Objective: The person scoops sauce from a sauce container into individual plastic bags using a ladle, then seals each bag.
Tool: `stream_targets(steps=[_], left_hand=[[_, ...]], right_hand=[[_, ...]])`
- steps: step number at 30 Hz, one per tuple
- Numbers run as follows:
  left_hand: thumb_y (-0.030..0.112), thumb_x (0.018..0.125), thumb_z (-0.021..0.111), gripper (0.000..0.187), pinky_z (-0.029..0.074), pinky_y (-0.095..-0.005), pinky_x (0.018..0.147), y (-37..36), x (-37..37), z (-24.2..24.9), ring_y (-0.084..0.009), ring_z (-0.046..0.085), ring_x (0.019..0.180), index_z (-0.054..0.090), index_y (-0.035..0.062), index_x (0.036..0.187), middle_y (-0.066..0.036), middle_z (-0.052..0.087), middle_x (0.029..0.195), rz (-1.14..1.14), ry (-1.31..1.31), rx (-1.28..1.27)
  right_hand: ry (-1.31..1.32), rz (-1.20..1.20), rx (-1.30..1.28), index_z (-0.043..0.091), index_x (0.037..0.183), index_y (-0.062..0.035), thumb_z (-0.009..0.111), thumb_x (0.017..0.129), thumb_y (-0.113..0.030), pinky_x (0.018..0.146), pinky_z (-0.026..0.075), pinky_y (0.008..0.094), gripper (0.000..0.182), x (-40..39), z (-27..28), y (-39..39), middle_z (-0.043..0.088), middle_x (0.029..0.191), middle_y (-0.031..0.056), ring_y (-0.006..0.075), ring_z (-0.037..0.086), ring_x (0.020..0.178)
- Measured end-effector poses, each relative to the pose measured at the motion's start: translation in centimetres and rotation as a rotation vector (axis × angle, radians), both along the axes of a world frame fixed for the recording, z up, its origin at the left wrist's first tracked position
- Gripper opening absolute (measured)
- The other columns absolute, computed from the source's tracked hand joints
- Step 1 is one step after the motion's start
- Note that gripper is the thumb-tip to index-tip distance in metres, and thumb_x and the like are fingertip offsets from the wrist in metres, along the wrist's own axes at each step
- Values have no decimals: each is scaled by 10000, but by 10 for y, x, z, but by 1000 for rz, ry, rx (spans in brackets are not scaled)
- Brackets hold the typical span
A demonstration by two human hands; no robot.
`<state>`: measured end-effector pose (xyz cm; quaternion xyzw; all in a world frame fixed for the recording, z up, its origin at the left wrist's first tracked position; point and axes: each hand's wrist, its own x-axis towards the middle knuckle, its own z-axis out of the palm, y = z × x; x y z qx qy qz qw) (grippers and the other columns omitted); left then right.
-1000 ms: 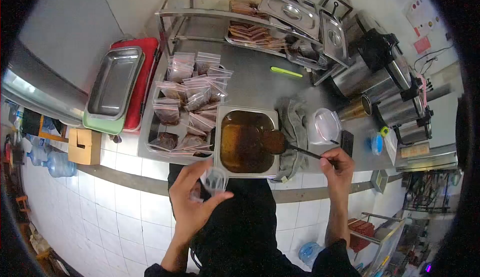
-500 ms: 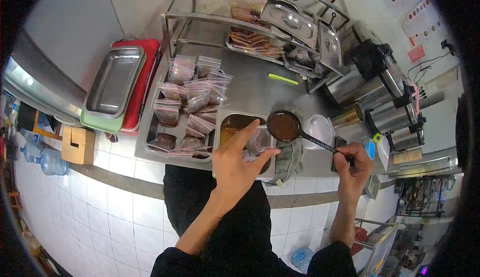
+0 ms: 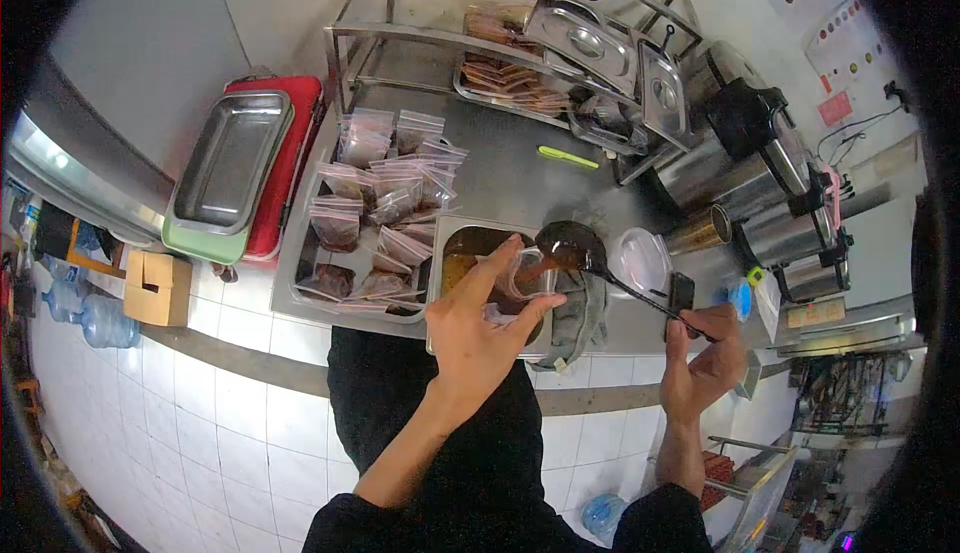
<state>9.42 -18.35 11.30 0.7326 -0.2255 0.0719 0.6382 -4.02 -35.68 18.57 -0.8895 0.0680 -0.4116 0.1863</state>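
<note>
My left hand (image 3: 470, 338) is closed on a small clear zip bag (image 3: 530, 281), thumb and fingers spreading its mouth. The bag is over a deep steel pan (image 3: 494, 222) with an orange-brown liquid (image 3: 458, 265) inside. In my right hand (image 3: 705, 361) is the handle of a black ladle (image 3: 572, 247). Its bowl is tilted at the bag's mouth, and brown sauce runs from it into the bag. Left of the pan, several filled zip bags (image 3: 335, 225) lie in a steel tray (image 3: 290, 283).
A grey cloth (image 3: 582, 325), a clear plastic tub (image 3: 640, 261) and a black phone-like object (image 3: 681, 293) lie right of the pan. A yellow-green cutter-like tool (image 3: 568, 157) is behind. A steel rack (image 3: 430, 35) and large steel pots (image 3: 710, 168) border the counter.
The ladle has tipped from level, full of brown sauce, to tilted toward the bag. Sauce now flows into the bag. My right hand has turned; my left hand stays in place.
</note>
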Motion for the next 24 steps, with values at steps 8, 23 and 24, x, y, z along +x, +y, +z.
stream_targets(steps=[8,23,24], left_hand=[[234,671,885,612,570,-317,736,-1,-2,0,-246,715,878,632,-6,1173,-171,704,1031,-12,34,-20],[221,655,895,629,571,-305,741,-1,-2,3,-222,714,881,634,-10,1178,-171,706,1036,40,-49,-33],[226,654,896,635,570,-304,738,-1,-1,3,-216,714,875,633,-8,1182,-168,707,1031,37,-33,-43]], right_hand=[[-53,1,-231,625,846,-49,752,740,-25,632,403,362,167,-7,-7,-2,624,781,90,239,561,677],[-1,-35,3,650,868,-41,756,776,-52,619,395,297,141,-8,-23,6,615,765,75,181,545,661],[37,-79,145,655,876,-35,763,787,-72,615,390,266,144,-7,-24,9,612,763,63,144,538,670]])
